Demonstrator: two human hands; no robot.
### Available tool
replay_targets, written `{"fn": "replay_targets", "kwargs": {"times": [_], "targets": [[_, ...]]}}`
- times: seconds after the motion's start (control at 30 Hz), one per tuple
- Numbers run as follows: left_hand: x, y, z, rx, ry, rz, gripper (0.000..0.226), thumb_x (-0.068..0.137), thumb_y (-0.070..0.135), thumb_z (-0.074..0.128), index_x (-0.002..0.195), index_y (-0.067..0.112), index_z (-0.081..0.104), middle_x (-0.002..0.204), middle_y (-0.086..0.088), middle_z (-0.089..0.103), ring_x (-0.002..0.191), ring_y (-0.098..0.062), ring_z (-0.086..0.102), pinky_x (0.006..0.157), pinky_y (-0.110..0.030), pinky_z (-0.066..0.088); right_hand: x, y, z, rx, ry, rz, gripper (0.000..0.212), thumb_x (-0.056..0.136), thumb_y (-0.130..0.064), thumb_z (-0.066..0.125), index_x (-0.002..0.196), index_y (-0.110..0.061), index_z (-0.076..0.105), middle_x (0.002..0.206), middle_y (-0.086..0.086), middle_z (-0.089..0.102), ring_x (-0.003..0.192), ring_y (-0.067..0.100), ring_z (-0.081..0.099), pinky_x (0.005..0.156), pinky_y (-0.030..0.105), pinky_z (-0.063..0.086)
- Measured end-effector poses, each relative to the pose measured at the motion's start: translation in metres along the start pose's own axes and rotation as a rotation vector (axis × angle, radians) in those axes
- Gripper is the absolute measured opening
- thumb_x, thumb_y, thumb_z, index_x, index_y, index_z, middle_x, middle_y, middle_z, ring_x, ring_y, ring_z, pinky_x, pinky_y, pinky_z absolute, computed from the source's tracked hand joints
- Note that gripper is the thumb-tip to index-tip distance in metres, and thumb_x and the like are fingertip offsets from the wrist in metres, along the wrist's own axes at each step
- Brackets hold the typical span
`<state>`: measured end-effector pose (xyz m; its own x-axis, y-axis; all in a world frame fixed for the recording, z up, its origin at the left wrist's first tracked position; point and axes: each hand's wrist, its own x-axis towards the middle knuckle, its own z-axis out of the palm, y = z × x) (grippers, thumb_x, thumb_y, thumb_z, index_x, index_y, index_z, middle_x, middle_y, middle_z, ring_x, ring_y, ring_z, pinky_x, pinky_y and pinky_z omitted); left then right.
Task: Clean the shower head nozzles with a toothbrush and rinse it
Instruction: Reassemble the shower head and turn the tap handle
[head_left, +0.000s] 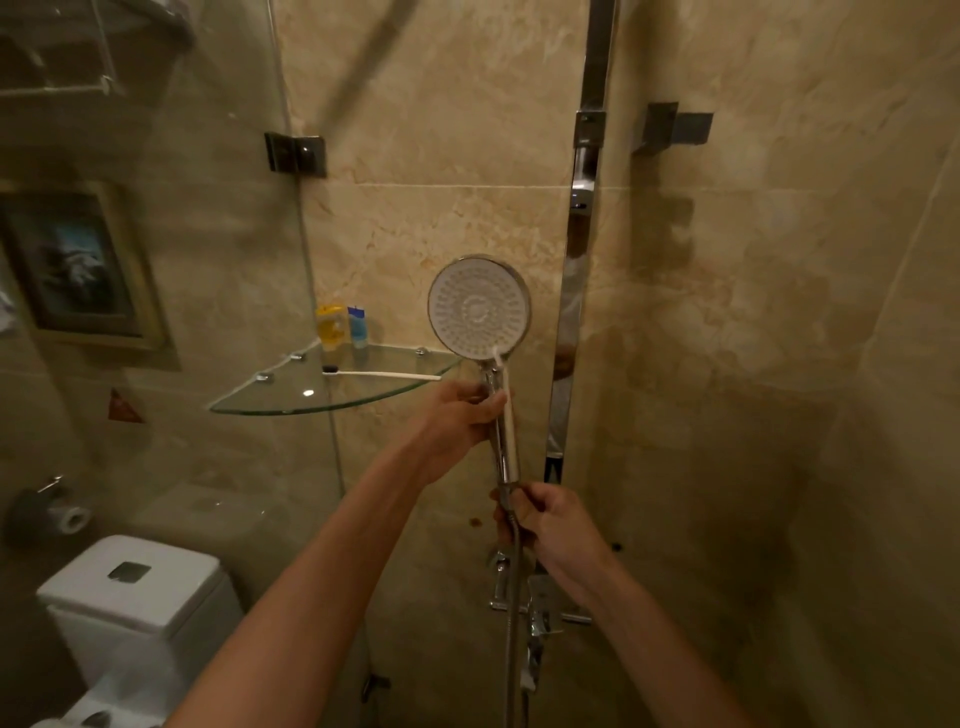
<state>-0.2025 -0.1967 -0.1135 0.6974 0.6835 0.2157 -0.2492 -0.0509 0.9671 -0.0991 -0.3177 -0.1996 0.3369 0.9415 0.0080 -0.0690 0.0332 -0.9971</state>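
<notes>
Your right hand (540, 514) is closed around the hose (513, 597) just under the handle, and your left hand (457, 421) grips the chrome handle higher up, holding the shower head (479, 306) upright with its round white nozzle face turned toward you. A white toothbrush (506, 395) lies along the handle, its tip at the face's lower rim. To the left, a second toothbrush (382, 372) rests on the glass corner shelf (291, 395), whose curved edge sits just beside your left hand. The chrome rail (571, 312) stands close on the right.
</notes>
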Motion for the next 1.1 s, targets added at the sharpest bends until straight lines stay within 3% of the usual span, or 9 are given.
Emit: {"fn": "replay_targets", "kwargs": {"times": [0.13,0.2,0.3,0.4,0.53,0.8,0.9,0.97,1.1], "targets": [[-0.001,-0.001,0.002,-0.314,-0.067,-0.019,0.024,0.100,0.001,0.037,0.118,-0.007,0.051,0.088,-0.012,0.060,0.083,-0.024,0.062,0.080,-0.036,0.055,0.000,-0.008,-0.006,0.081,-0.040,0.010,0.023,0.100,-0.012,0.048,0.101,-0.002,0.070,0.075,0.003,0.068,0.066,0.014,0.061,0.070,0.030,0.050],[0.000,-0.005,0.008,-0.341,-0.030,-0.041,0.017,0.100,0.008,0.043,0.112,0.000,0.051,0.084,-0.010,0.057,0.078,-0.022,0.059,0.078,-0.034,0.054,0.001,-0.009,-0.007,-0.008,-0.046,-0.003,0.022,0.100,-0.013,0.050,0.100,-0.006,0.071,0.076,0.002,0.070,0.069,0.015,0.064,0.071,0.030,0.052],[0.003,-0.011,0.016,-0.066,0.098,-0.032,0.019,0.093,0.017,0.061,0.104,0.002,0.055,0.082,-0.007,0.055,0.078,-0.020,0.055,0.079,-0.035,0.050,0.003,-0.005,-0.005,-0.012,0.003,0.003,0.022,0.099,-0.012,0.052,0.094,-0.010,0.073,0.076,0.003,0.072,0.069,0.014,0.067,0.069,0.027,0.055],[0.005,-0.014,0.014,0.131,0.170,-0.044,0.029,0.091,0.016,0.064,0.116,0.001,0.058,0.095,-0.007,0.059,0.088,-0.017,0.059,0.076,-0.028,0.049,0.003,-0.004,-0.009,-0.035,0.039,0.021,0.022,0.099,-0.014,0.052,0.094,-0.014,0.074,0.076,0.001,0.073,0.070,0.011,0.069,0.067,0.023,0.054],[0.006,-0.008,0.005,0.101,0.110,-0.064,0.028,0.089,0.006,0.064,0.111,-0.010,0.059,0.080,-0.003,0.059,0.079,-0.016,0.060,0.076,-0.031,0.054,0.000,-0.005,-0.015,-0.061,0.029,0.030,0.022,0.099,-0.016,0.052,0.097,-0.015,0.073,0.077,-0.002,0.073,0.069,0.010,0.067,0.070,0.026,0.053],[-0.002,-0.012,0.011,-0.271,-0.102,-0.015,0.023,0.098,-0.004,0.037,0.111,-0.001,0.054,0.085,-0.012,0.062,0.083,-0.024,0.062,0.085,-0.040,0.053,-0.002,-0.008,-0.013,0.007,-0.057,0.027,0.019,0.098,-0.010,0.051,0.103,-0.007,0.069,0.079,0.003,0.071,0.076,0.019,0.065,0.082,0.036,0.053],[0.001,-0.012,0.022,-0.053,0.017,0.022,0.008,0.095,0.014,0.054,0.095,0.006,0.055,0.077,-0.006,0.060,0.074,-0.019,0.060,0.076,-0.037,0.049,-0.001,-0.008,-0.012,-0.009,-0.002,0.002,0.018,0.097,-0.010,0.054,0.100,-0.010,0.071,0.080,0.002,0.074,0.076,0.016,0.069,0.075,0.028,0.056],[0.005,-0.013,0.028,0.231,0.180,0.059,0.021,0.086,0.023,0.070,0.092,0.010,0.056,0.076,-0.002,0.061,0.070,-0.014,0.064,0.070,-0.031,0.055,0.000,-0.010,-0.011,-0.038,0.027,-0.020,0.016,0.096,-0.012,0.056,0.099,-0.010,0.072,0.081,0.003,0.075,0.074,0.015,0.071,0.068,0.023,0.055],[0.011,-0.014,0.037,0.497,0.457,0.037,0.012,0.085,0.013,0.069,0.084,0.015,0.057,0.078,-0.004,0.062,0.074,-0.019,0.064,0.065,-0.033,0.055,0.000,-0.009,-0.006,-0.082,0.088,-0.035,0.016,0.095,-0.015,0.058,0.103,-0.008,0.070,0.085,0.007,0.074,0.074,0.016,0.071,0.069,0.023,0.055]]}}
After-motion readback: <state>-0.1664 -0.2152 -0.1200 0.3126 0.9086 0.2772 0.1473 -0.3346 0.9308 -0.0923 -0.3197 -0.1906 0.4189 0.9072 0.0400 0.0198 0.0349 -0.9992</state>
